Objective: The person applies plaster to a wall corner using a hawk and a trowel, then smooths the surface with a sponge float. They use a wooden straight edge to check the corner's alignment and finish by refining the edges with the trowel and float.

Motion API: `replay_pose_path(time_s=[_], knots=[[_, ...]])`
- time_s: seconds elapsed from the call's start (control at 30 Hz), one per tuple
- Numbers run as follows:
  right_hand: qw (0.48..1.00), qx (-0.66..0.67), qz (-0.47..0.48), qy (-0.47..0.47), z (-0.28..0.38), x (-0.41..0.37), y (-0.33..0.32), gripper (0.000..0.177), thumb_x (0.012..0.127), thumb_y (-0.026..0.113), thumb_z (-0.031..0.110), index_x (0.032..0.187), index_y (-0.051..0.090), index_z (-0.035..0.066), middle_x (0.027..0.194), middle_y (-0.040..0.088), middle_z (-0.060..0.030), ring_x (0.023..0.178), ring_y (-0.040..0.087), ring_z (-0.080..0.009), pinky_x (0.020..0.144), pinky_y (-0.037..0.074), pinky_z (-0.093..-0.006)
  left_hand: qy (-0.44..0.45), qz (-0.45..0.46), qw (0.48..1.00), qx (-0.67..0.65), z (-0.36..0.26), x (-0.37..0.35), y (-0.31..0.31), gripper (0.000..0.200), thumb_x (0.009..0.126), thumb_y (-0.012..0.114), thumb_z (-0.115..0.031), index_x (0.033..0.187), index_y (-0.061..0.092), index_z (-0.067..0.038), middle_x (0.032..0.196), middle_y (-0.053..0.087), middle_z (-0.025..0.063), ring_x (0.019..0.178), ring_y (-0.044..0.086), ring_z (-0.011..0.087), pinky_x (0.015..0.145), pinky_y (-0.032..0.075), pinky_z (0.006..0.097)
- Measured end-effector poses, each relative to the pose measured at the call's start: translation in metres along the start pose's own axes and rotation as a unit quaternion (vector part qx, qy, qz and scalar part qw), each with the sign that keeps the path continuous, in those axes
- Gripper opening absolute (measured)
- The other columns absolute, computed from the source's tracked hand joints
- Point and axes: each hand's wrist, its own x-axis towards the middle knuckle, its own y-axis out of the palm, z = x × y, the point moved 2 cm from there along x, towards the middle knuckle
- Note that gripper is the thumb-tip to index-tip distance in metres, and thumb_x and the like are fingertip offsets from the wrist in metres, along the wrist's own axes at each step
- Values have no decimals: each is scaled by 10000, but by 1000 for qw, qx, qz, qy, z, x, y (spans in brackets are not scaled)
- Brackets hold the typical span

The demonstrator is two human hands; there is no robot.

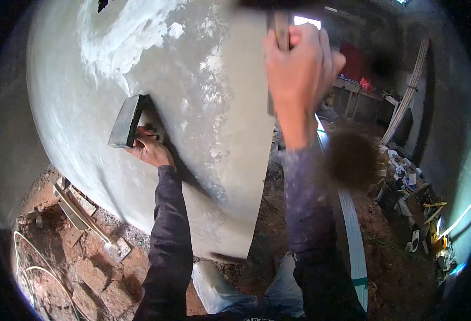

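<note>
Head view: left hand [151, 148] grip holds float [125, 122] on plastered wall [208, 123]; right hand [298, 67] grip holds handle [281, 28]; bricks [93, 270] below.

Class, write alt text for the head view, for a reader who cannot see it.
A person's left hand holds a float against a grey plastered wall, while the right hand grips a handle higher up. Bricks lie below.

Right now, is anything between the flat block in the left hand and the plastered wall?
Nothing visible. The left hand holds the flat block with its far edge at the plastered wall, fingers tucked behind it. The right hand grips a handle higher up, to the side.
</note>
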Motion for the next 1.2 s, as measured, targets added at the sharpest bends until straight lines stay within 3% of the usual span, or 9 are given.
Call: replay_pose_path(time_s=[0.1, 0.23, 0.3, 0.53, 0.8, 1.07, 1.13, 1.17, 1.2], knots=[[999, -35, 18, 23, 1, -3, 7, 197, 788, 737, 218, 864, 573, 138, 799, 551, -49, 768, 544, -247, 743, 348, -412, 5, -6, 1000, -10, 0, 1, 1, 524, 974, 581, -402, 1280, 367, -34, 862, 589, 80, 667, 530, 106, 569, 453, 239], [988, -21, 153, 23, 25, -134, -44, 190, 796, 732, 187, 854, 562, 127, 780, 511, -29, 770, 521, -220, 742, 333, -397, -9, -2, 1000, 21, 0, 3, 0, 521, 979, 583, -377, 1301, 363, -31, 824, 593, 77, 661, 537, 109, 589, 469, 241], [977, 16, 205, 63, 32, -178, -65, 193, 787, 737, 169, 855, 560, 135, 782, 510, -16, 742, 507, -207, 736, 324, -386, -21, -30, 999, -10, -15, -2, 7, 293, 1006, 554, -221, 1182, 416, -32, 768, 564, 53, 629, 512, 110, 570, 444, 255], [996, -25, 90, 11, -1, -55, -27, 190, 785, 725, 196, 843, 550, 151, 780, 534, -20, 721, 535, -235, 714, 319, -392, 7, 2, 1000, -29, 17, 7, -7, 384, 1013, 510, -170, 1320, 328, -27, 800, 604, 78, 627, 550, 124, 541, 465, 252], [952, -13, 292, 88, 21, -318, -124, 275, 731, 797, 194, 838, 550, 138, 771, 530, -31, 725, 502, -200, 765, 314, -358, 2, 13, 1000, -26, -5, 6, 3, 434, 997, 567, -215, 1316, 331, -41, 780, 596, 86, 603, 541, 102, 523, 445, 229], [983, 13, 156, 97, 5, -177, -76, 259, 737, 781, 171, 865, 559, 131, 776, 518, -30, 711, 513, -211, 752, 331, -387, 6, 31, 998, -48, 0, 6, 2, 608, 992, 577, -236, 1446, 215, -52, 723, 580, 74, 549, 523, 92, 519, 449, 225], [980, 8, 162, 112, 5, -193, -79, 265, 727, 786, 177, 857, 561, 126, 777, 522, -38, 713, 519, -217, 747, 336, -392, 34, 23, 998, -47, -4, 7, 4, 603, 993, 576, -231, 1448, 219, -63, 717, 575, 66, 538, 517, 86, 518, 446, 217], [977, -12, 188, 97, 8, -224, -90, 257, 732, 785, 178, 851, 563, 126, 777, 523, -38, 713, 520, -219, 747, 336, -387, 40, 50, 998, -24, 6, 15, -2, 892, 944, 619, -434, 1509, 41, -57, 678, 567, 80, 563, 543, 133, 499, 466, 259], [973, -34, 214, 84, 11, -258, -105, 250, 738, 784, 178, 845, 564, 127, 777, 524, -38, 712, 520, -221, 747, 336, -382, 40, 53, 998, -21, 5, 15, -3, 892, 944, 619, -434, 1509, 41, -57, 678, 567, 80, 563, 543, 133, 499, 466, 259]])
